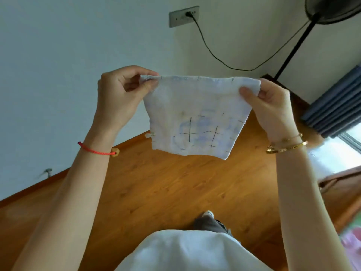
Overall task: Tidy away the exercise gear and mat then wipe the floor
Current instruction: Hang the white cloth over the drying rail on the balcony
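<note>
A white cloth (197, 114) with faint blue patches and thin black lines hangs spread out in front of me at chest height. My left hand (121, 96) pinches its top left corner, and my right hand (271, 106) pinches its top right corner. The cloth's lower edge hangs free above the wooden floor (166, 188). A red cord bracelet sits on my left wrist and gold bangles on my right. No exercise gear or mat is in view.
A pale wall (58, 65) meets the floor on the left. A wall socket (183, 16) has a black cable (211, 51) running to a standing fan (312, 26) at the top right. Blue curtains (336, 106) hang beside a window on the right.
</note>
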The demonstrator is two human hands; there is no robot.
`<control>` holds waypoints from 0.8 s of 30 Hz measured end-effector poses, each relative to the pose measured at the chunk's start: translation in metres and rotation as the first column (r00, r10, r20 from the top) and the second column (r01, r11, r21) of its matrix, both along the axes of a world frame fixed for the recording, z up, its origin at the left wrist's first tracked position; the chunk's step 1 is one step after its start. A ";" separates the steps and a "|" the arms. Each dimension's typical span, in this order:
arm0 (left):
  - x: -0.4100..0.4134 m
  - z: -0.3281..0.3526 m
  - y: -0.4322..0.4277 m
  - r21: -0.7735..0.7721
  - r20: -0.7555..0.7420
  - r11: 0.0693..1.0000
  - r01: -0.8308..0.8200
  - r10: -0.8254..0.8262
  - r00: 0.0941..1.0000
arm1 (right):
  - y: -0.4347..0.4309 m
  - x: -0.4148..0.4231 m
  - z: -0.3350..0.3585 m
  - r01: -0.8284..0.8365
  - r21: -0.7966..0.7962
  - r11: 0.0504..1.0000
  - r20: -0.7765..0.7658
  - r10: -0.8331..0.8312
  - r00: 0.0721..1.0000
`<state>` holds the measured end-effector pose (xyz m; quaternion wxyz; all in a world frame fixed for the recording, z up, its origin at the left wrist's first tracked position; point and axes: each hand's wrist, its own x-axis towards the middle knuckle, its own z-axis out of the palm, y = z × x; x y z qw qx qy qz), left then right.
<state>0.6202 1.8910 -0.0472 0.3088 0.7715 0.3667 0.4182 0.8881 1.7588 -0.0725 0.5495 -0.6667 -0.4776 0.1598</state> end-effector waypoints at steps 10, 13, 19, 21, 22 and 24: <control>0.278 0.002 -0.020 -0.037 0.056 0.937 0.347 -0.345 0.937 | -0.106 0.211 0.006 0.315 0.015 0.949 -0.149 -0.309 0.939; 0.352 -0.003 -0.019 -0.075 0.073 0.889 0.452 -0.447 0.891 | -0.124 0.261 -0.001 0.410 0.025 0.912 -0.178 -0.400 0.899; 0.502 -0.017 -0.010 -0.135 0.098 0.760 0.636 -0.629 0.772 | -0.150 0.364 -0.020 0.573 0.008 0.819 -0.219 -0.558 0.801; 0.549 -0.019 -0.006 -0.130 0.086 0.722 0.680 -0.675 0.733 | -0.151 0.395 -0.023 0.622 0.014 0.783 -0.229 -0.603 0.764; 0.571 -0.019 -0.003 -0.126 0.081 0.704 0.698 -0.694 0.715 | -0.152 0.410 -0.024 0.643 0.008 0.766 -0.225 -0.625 0.747; 0.619 -0.017 0.000 -0.135 0.076 0.664 0.735 -0.733 0.676 | -0.153 0.442 -0.020 0.682 0.004 0.731 -0.217 -0.665 0.714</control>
